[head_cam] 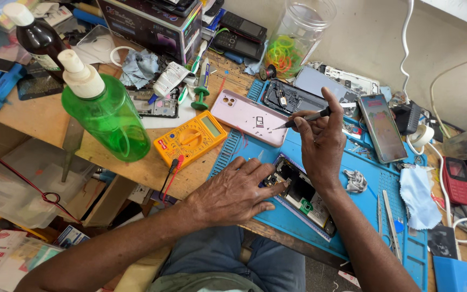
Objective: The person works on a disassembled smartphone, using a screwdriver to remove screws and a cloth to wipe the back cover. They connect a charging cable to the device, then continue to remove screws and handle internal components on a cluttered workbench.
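My left hand rests flat on the blue work mat, its fingers pressing the near end of an opened phone with its circuit board showing. My right hand is raised just above that phone and grips a thin dark screwdriver, its tip pointing left toward a pink phone back cover. A second opened phone lies farther back on the mat.
A yellow multimeter, a green plastic bottle and a brown bottle stand at left. A lit phone, a red keypad phone, tweezers, a blue cloth and a clear jar surround the mat.
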